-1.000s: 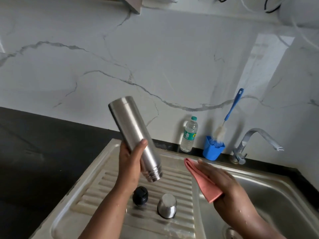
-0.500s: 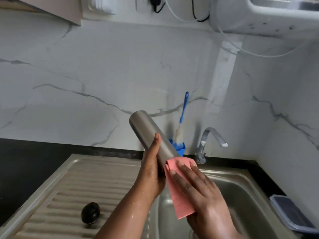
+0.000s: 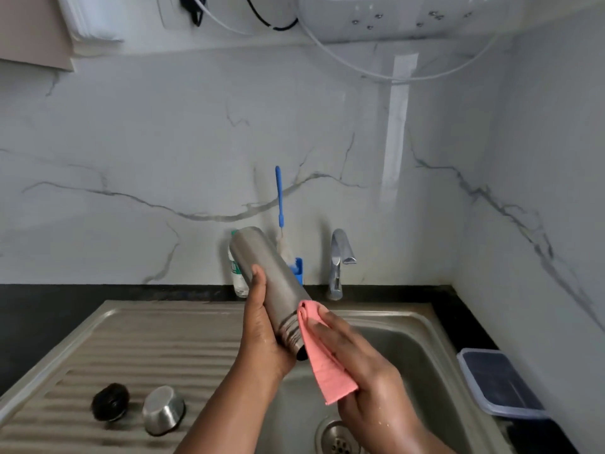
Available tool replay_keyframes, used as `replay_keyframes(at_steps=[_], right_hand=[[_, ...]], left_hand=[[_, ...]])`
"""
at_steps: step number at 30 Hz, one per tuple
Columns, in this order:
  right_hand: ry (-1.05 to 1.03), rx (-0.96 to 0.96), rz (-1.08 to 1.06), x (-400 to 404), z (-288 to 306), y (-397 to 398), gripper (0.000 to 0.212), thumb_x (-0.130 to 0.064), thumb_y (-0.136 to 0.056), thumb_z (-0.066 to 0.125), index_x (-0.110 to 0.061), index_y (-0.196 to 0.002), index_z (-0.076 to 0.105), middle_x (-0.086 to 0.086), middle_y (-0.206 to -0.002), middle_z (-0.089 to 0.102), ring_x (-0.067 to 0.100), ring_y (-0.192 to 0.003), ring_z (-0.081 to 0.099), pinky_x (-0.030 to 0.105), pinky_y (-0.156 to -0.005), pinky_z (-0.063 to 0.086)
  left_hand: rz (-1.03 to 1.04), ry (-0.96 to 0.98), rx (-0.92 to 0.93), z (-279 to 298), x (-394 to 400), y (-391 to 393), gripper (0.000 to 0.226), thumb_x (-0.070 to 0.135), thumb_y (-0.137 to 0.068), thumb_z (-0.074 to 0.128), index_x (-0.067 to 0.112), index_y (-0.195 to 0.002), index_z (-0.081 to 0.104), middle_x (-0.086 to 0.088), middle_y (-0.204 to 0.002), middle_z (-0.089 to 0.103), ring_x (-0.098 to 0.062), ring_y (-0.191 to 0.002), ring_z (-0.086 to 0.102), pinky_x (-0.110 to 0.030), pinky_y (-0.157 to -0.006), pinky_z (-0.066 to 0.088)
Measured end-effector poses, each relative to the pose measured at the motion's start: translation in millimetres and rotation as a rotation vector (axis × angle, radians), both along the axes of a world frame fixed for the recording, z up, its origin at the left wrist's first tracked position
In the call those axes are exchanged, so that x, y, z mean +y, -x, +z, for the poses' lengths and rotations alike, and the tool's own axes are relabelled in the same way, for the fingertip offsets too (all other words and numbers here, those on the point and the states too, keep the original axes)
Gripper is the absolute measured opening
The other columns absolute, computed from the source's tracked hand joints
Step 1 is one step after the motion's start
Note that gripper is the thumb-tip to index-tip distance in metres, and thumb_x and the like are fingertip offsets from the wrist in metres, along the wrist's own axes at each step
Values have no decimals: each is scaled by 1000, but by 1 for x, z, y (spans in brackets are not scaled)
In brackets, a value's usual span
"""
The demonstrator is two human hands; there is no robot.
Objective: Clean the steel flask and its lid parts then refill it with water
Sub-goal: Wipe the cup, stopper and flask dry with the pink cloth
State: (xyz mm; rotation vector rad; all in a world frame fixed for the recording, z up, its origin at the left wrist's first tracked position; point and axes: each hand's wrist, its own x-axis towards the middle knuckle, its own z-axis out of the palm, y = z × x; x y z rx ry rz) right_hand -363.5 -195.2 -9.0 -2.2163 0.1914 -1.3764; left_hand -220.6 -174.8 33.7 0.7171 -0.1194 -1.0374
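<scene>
Hands over steel sink (image 3: 422, 326): left hand (image 3: 262, 326) grips flask (image 3: 271, 290), right hand (image 3: 357, 362) flat against pink cloth (image 3: 327, 365).

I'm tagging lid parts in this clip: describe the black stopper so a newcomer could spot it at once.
Start at the steel sink and look left to its ribbed draining board. Near the board's front edge two small things lie side by side, apart from the flask held above. The black stopper is the left one, round and dark, while its neighbour is a shiny steel cup lid.
</scene>
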Motion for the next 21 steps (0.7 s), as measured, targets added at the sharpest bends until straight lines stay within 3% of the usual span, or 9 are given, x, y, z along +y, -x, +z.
replay_keyframes(at_steps=[3,6,9,11,15,17,18,19,21], right_hand=[[-87,26,-173,-14,-10,13,25,-10,-88,64,-15,-110,74,9,-130,63,17,-115,63,30,-95,52],[-81,14,20,-19,-16,16,43,-10,-95,52,-26,-135,57,2,-143,52,23,-133,48,46,-106,43],[-95,24,10,-21,-18,14,42,-39,-101,37,-32,-142,46,-8,-149,44,16,-138,41,31,-110,37],[-144,30,13,-19,-14,16,44,-30,-98,42,-36,-141,47,-13,-149,42,7,-135,44,19,-106,38],[-117,63,96,-24,-22,15,42,-28,-97,49,-31,-139,51,-6,-147,47,16,-136,44,34,-108,41],[-345,-1,167,-25,-23,10,44,-42,-85,70,-18,-121,68,6,-131,62,21,-121,59,32,-95,51],[-552,-53,262,-24,-19,11,44,-31,-68,85,-8,-105,76,14,-115,70,22,-104,68,29,-81,57],[-855,-128,405,-26,-14,7,45,-17,-54,87,1,-94,76,20,-104,72,22,-88,73,27,-68,59],[-1068,-236,605,-21,-14,3,44,-2,-65,71,11,-107,67,22,-106,70,20,-80,74,24,-60,58]], left_hand=[[69,-6,1,-3,-2,6,48,53,-78,67,10,-100,66,-13,-73,63,-28,-68,61,-39,-75,51],[135,-1,33,-2,-6,15,41,47,-84,61,8,-95,66,-12,-69,65,-27,-63,61,-36,-70,51],[131,10,34,-7,-10,19,63,64,-75,64,8,-102,65,-14,-75,64,-29,-68,63,-38,-74,52],[115,-7,-18,-13,-12,16,72,71,-68,63,8,-103,64,-12,-76,64,-27,-68,64,-38,-74,53],[141,-26,-17,-13,-7,9,46,49,-82,66,7,-101,65,-14,-71,66,-28,-67,63,-38,-71,52],[173,-23,-22,-12,-6,7,40,43,-85,64,7,-102,65,-15,-72,67,-30,-67,63,-38,-68,55],[189,-17,-27,-11,-7,7,39,42,-86,62,6,-101,65,-15,-72,67,-30,-66,63,-38,-67,55],[215,-10,-31,-11,-8,7,40,42,-84,61,5,-100,64,-16,-73,66,-30,-65,63,-39,-68,54],[251,-2,-55,-14,-11,9,53,47,-77,66,3,-106,64,-17,-79,65,-31,-70,63,-41,-74,53]])
